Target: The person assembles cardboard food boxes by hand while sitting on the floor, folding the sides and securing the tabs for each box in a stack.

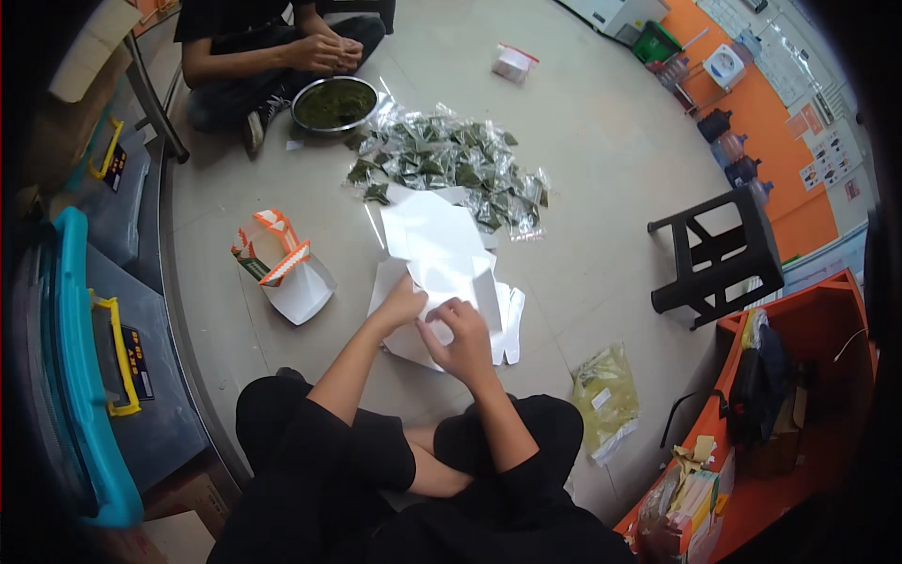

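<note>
1. Person sitting on the floor (601, 141), both hands out front on a flat white cardboard box blank (442, 254) that lies on a small stack of the same blanks, right in front of the knees.
2. Left hand (402, 305) is on the blank's left edge, fingers curled onto the card, looks like a pinch on a flap, but the exact grip is hard to make out.
3. Right hand (462, 336) is just beside it, fingers bent and closed over the near edge of the same white card.
4. Just past the blanks there's a big pile of small clear packets (451, 169) with green stuff inside.
5. Left of the stack sits a half-folded box with orange and white trim (282, 268), open at the top.
6. Farther back, a metal bowl (334, 103) of green material, touching the packet pile's far corner, with another person's hands (324, 52) right above it.
7. Off to the right: a black plastic stool (719, 258), and nearer, a bag of yellowish-green stuff (606, 395) on the floor.
</note>
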Tool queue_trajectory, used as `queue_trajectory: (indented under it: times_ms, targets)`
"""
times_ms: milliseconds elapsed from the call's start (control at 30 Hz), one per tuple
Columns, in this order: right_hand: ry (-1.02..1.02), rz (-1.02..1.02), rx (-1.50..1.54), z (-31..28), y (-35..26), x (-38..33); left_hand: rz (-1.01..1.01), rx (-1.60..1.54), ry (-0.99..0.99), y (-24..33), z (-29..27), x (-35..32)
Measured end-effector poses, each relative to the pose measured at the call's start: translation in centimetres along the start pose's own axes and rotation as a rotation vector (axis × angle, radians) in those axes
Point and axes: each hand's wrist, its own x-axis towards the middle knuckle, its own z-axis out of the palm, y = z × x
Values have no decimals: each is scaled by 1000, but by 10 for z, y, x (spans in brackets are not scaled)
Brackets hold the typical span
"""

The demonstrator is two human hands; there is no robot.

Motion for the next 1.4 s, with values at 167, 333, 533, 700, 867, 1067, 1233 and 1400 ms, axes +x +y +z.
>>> queue_trajectory:
  times_ms: [167,333,533,700,867,1067,1233,1400]
  targets:
    - [505,133,-234,-32,-6,18,236,224,293,-8,-9,8]
    - [153,557,566,-8,60,-7,120,344,137,-2,-1,7]
    - [108,621,482,-13,57,5,759,1039,858,22,36,-6]
    - [54,252,285,0,45,7,116,-264,333,12,44,0]
    - [24,149,203,3,32,5,-140,-560,187,18,27,-1]
    - [146,189,265,4,39,4,-124,-448,131,11,17,0]
    - [274,481,486,-3,47,6,32,-326,138,15,18,3]
    - [242,654,615,-5,51,1,201,70,165,17,19,2]
